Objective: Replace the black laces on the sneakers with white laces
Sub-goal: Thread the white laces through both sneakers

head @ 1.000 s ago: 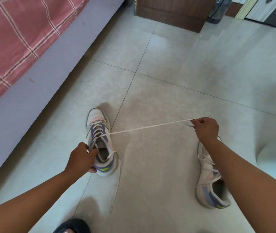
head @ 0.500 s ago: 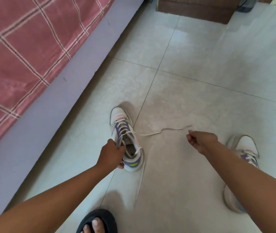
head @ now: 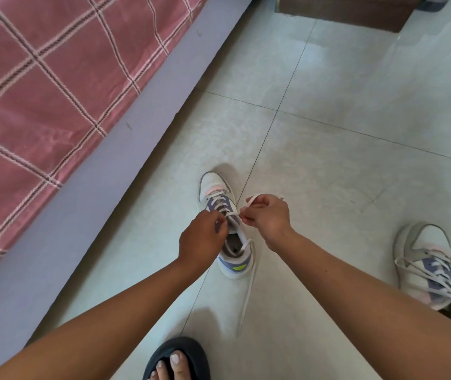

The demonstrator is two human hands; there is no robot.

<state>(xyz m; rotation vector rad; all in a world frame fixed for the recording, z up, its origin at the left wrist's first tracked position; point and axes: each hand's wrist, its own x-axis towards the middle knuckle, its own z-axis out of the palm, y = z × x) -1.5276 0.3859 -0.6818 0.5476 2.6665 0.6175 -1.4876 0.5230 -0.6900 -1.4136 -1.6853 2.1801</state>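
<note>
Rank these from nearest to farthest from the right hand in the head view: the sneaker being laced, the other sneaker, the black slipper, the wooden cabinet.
From the right hand:
1. Sneaker being laced, right under the hand, centre.
2. Black slipper, bottom centre, on the person's foot.
3. Other sneaker, on the floor at the right.
4. Wooden cabinet, far at the top edge.

we see both hands over the left sneaker on the floor: the left hand grips its collar, the right hand pinches the white lace; second sneaker well apart.
</note>
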